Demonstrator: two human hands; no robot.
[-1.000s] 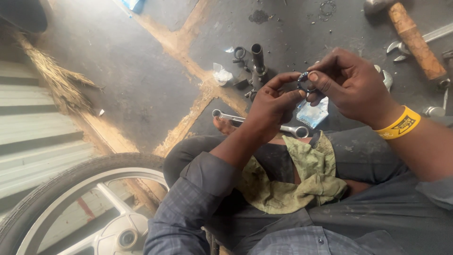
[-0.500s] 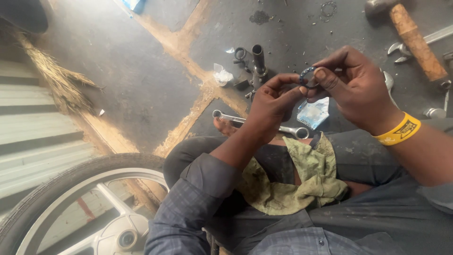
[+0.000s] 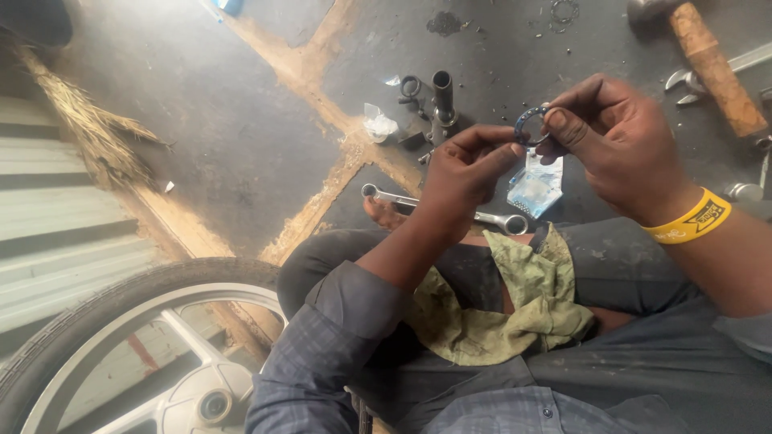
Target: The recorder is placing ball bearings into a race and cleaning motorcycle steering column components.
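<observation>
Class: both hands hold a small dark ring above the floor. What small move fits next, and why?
Probably turn the ring slowly to check it: the right hand pinches its edge, the left hand steadies the other side, and it faces the camera.

Two hands point(image 3: 555, 153), one small ring point(image 3: 529, 127), one spanner point(image 3: 438, 209), one hammer point(image 3: 708, 56), one wheel point(image 3: 137, 354), one rag point(image 3: 507, 313).

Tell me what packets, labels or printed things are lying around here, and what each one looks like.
Clear plastic packet: on the floor just below the hands, small, flat, with bluish print.
Crumpled wrapper: on the floor left of the metal tube, whitish and see-through.
Wristband: on the right hand's wrist, yellow with dark print.
No signs or screens in view.
</observation>
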